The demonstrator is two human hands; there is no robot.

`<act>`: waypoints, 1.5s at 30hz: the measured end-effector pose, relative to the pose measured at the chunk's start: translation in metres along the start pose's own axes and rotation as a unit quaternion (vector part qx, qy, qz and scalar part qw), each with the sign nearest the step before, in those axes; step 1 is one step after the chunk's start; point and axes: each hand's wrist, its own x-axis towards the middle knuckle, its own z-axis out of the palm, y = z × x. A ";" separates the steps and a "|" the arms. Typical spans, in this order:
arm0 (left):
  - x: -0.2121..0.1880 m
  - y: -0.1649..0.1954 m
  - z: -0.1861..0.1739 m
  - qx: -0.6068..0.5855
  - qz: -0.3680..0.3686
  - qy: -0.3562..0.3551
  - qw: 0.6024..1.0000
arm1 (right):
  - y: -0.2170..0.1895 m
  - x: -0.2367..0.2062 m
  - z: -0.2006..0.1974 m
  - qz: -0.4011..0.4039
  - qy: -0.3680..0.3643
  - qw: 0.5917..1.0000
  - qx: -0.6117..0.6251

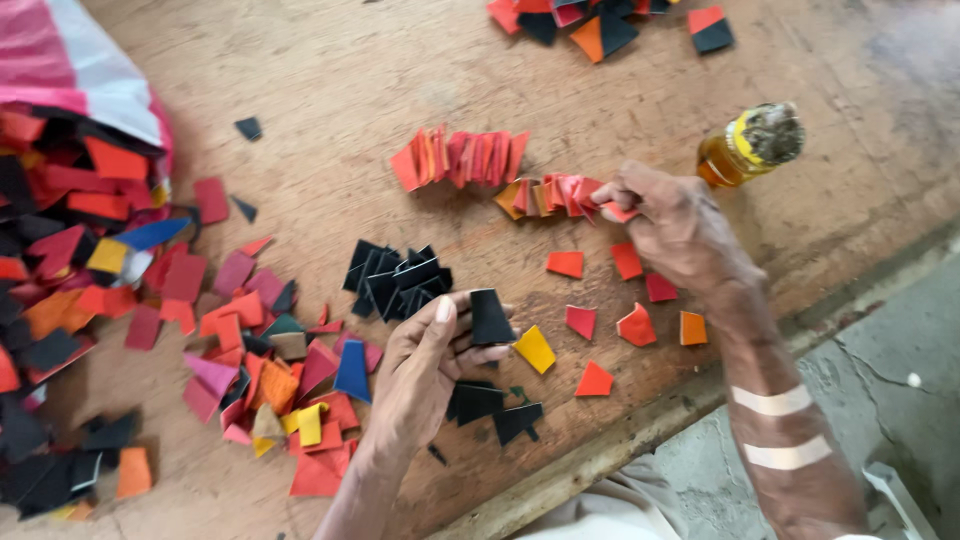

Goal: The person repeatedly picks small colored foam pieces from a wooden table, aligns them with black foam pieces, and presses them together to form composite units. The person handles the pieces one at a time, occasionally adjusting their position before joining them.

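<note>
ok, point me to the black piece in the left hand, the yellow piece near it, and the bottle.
black piece [491,316], head view, middle of its flat face above the left hand's fingers.
yellow piece [534,349], head view, centre of its top face.
bottle [722,160], head view, amber body below the yellow neck.

The left hand [425,370] is raised near the middle, thumb and fingers pinched together. The right hand [675,230] reaches farther out, fingertips pinched, forearm angled from near right.
</note>
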 end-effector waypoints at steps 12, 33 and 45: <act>0.002 0.001 0.002 -0.002 -0.008 0.009 1.000 | -0.036 -0.051 0.017 0.147 0.094 0.966 0.190; -0.003 0.005 0.004 0.105 0.005 0.028 0.994 | -0.075 -0.056 0.071 0.304 -0.031 0.880 0.364; -0.005 0.007 0.006 0.173 -0.007 0.065 0.983 | -0.078 -0.057 0.071 0.220 -0.065 0.884 0.406</act>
